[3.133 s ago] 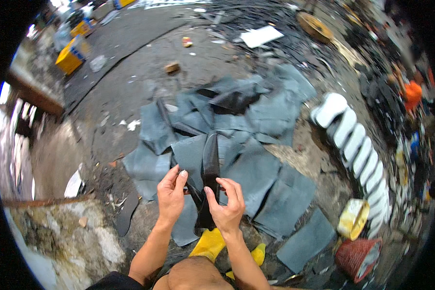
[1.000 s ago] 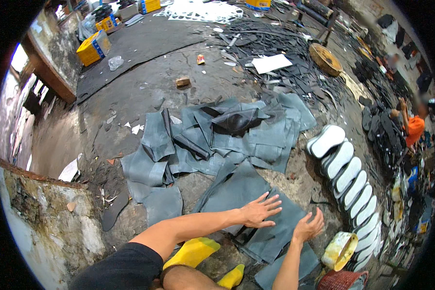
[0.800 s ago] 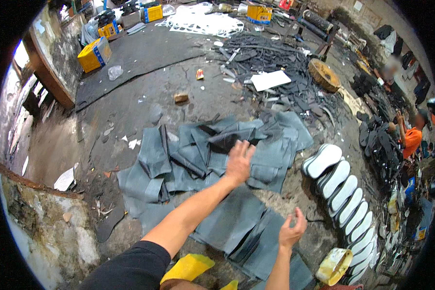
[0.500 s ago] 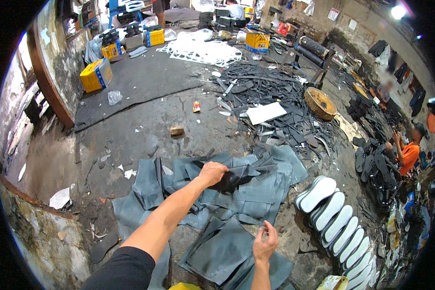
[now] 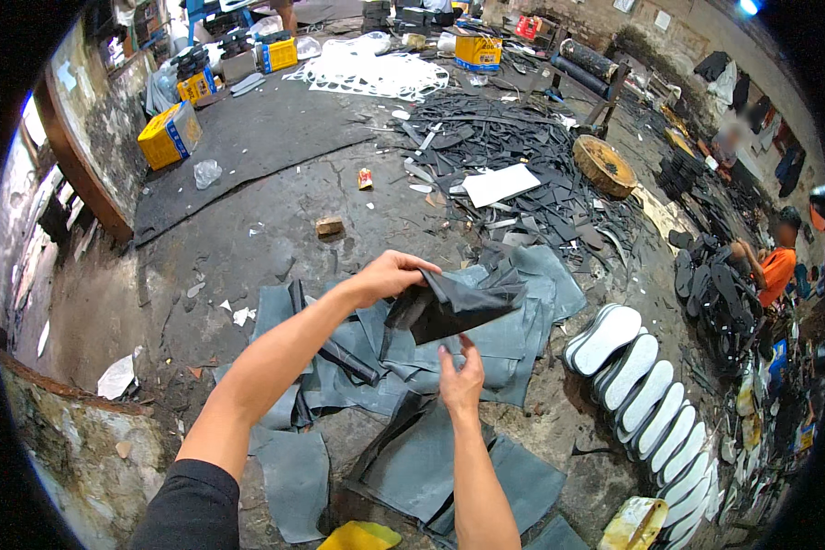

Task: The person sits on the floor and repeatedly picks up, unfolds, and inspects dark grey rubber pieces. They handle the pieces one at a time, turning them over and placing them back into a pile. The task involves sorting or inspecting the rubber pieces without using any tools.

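1. While the left hand [image 5: 387,273] pinches its upper edge, the folded dark sheet [image 5: 458,313] hangs over the far pile [image 5: 495,365] of grey-blue sheets, in front of the person.
2. The right hand [image 5: 461,374] is just below that sheet, thumb and forefinger apart; whether they touch its lower edge I cannot tell.
3. Judging by how things lie, picking up this piece seems done; it is creased and doubled over, so opening it out looks undone.
4. The pile seems largely unsorted — its pieces overlap at odd angles, a dark roll [image 5: 348,362] among them — whereas the near stack [image 5: 412,463] lies flatter.
5. Counts: one sheet in hand; one dark roll clearly seen; the overlapping pile cannot be counted.
6. Beyond these: at least seven white-topped soles [image 5: 631,368] in one row, one white board [image 5: 501,186], one brown block [image 5: 329,225], one yellowish tub [image 5: 634,524], at least four yellow boxes [image 5: 170,136].
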The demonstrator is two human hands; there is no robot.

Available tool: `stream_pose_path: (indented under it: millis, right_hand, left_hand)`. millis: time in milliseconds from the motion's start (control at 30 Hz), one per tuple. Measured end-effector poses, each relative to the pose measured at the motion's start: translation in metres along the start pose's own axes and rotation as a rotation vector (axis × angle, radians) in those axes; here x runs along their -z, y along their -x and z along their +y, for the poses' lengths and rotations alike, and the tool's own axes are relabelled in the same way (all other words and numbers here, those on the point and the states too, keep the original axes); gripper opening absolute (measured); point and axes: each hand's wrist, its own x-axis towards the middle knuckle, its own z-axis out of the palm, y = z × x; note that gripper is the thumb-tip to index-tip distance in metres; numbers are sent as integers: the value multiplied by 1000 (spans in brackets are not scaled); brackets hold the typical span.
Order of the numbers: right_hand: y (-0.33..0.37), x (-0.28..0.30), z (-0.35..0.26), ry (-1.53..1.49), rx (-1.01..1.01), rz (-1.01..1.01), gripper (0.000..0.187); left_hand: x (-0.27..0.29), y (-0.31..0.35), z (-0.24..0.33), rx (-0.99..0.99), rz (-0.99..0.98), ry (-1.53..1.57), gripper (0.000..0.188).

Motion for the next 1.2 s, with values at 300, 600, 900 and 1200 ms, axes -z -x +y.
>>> stream_pose_path:
  millis: [300, 600, 900, 1200]
  right_hand:
    - [52, 2, -128, -694, -121, -5, 92]
    - [200, -26, -127, -115, -97, -171, 61]
    - [289, -76, -67, -536, -735, -84, 19]
    - [293, -70, -60, -451, -944, -296, 48]
  left_hand:
    - [1, 171, 39, -68, 102, 303, 68]
    - [-48, 377, -24, 106, 485, 240, 52]
    - [-114, 517, -83, 315, 852, 837, 41]
    - [-130, 580, -132, 930, 886, 899, 49]
